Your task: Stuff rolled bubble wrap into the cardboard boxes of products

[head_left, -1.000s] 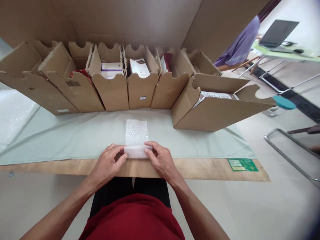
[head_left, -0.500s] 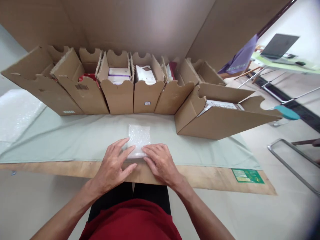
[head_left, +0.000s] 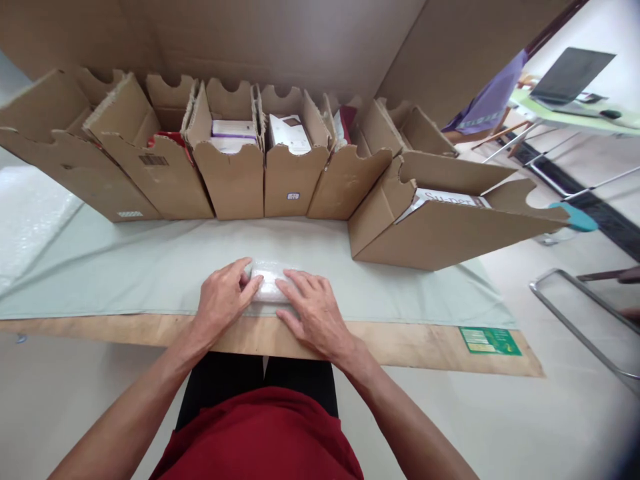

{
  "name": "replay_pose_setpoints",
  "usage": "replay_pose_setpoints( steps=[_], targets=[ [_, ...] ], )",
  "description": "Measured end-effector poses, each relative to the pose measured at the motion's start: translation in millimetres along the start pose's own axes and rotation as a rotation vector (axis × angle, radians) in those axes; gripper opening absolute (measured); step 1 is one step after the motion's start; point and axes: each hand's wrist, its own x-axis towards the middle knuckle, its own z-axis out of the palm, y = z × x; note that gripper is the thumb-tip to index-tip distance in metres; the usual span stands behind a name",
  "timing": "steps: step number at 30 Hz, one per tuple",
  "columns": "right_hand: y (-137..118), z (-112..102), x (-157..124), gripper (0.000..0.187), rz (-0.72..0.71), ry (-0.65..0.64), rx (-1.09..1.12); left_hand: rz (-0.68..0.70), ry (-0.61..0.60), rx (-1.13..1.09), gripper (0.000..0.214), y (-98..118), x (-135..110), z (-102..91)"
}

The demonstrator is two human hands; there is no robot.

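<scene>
A rolled-up bundle of clear bubble wrap [head_left: 270,283] lies on the pale green cloth [head_left: 125,267] near the table's front edge. My left hand [head_left: 223,300] rests on the bundle's left end, fingers stretched forward and flat. My right hand [head_left: 310,310] lies over its right end, fingers likewise extended and pressing down. Only a short strip of the bubble wrap shows between the two hands.
A row of open cardboard boxes [head_left: 235,167] with small packaged goods stands behind the cloth; a larger box [head_left: 440,220] sits at the right. A green card [head_left: 489,340] lies on the wooden table edge. Another person's purple garment [head_left: 487,100] and a laptop [head_left: 570,73] are far right.
The flat sheet of bubble wrap has been rolled away from me into a compact bundle. Both hands moved forward with it and flattened from a pinch to open palms.
</scene>
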Motion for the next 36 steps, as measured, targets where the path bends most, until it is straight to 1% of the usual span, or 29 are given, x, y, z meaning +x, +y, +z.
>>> replay_pose_setpoints(
  steps=[2,4,7,8,10,12,14,16,17,19,21,22,23,25,27,29,31,33,34,36],
  targets=[
    [4,2,3,0.037,0.008,-0.013,0.024,-0.061,0.039,-0.095,0.038,3,-10,-7.2],
    [8,3,5,0.033,0.059,0.047,0.105,-0.179,0.043,-0.273,0.041,7,-26,-15.1],
    [2,1,0,0.028,0.178,0.161,0.333,-0.362,-0.064,-0.628,0.051,17,-50,-17.2],
    [-3,1,-4,0.027,0.228,0.179,0.433,-0.386,-0.113,-0.737,0.053,22,-55,-14.4],
    [-17,0,-12,0.025,0.328,0.164,0.67,-0.372,-0.19,-0.901,0.052,31,-61,-5.8],
    [-29,-3,-22,0.026,0.395,0.113,0.895,-0.33,-0.201,-0.977,0.045,39,-61,1.5],
    [-33,-10,-31,0.025,0.402,0.099,0.982,-0.303,-0.194,-0.95,0.042,45,-59,3.4],
    [-29,-25,-37,0.03,0.379,0.118,0.937,-0.249,-0.179,-0.798,0.039,48,-60,0.7],
    [-25,-34,-40,0.035,0.368,0.117,0.899,-0.185,-0.172,-0.693,0.037,50,-61,-0.9],
    [-19,-54,-44,0.052,0.347,0.063,0.837,0.002,-0.142,-0.485,0.033,53,-66,-1.6],
    [-16,-70,-46,0.068,0.332,-0.031,0.741,0.179,-0.108,-0.342,0.039,56,-73,3.3],
    [-16,-76,-46,0.069,0.326,-0.07,0.674,0.234,-0.101,-0.304,0.045,57,-76,7.5],
    [-17,-81,-47,0.064,0.317,-0.103,0.607,0.265,-0.099,-0.282,0.053,59,-78,12.3],
    [-17,-85,-47,0.041,0.29,-0.138,0.506,0.305,-0.127,-0.279,0.064,62,-81,21.3],
    [-14,-89,-48,0.02,0.271,-0.142,0.468,0.349,-0.201,-0.309,0.066,67,-77,26.3],
    [-7,-99,-50,0.011,0.269,-0.137,0.462,0.387,-0.286,-0.341,0.065,74,-68,25.1],
    [4,-120,-53,0.005,0.303,-0.115,0.466,0.41,-0.318,-0.35,0.068,84,-54,18.3],
    [20,-153,-55,0.007,0.36,-0.046,0.474,0.422,-0.274,-0.331,0.074,93,-37,9.4],
    [29,-173,-55,0.01,0.399,0.023,0.479,0.426,-0.234,-0.314,0.075,96,-29,5.9],
    [49,-217,-49,0.016,0.477,0.25,0.483,0.43,-0.151,-0.281,0.071,98,-15,4.0]
  ],
)
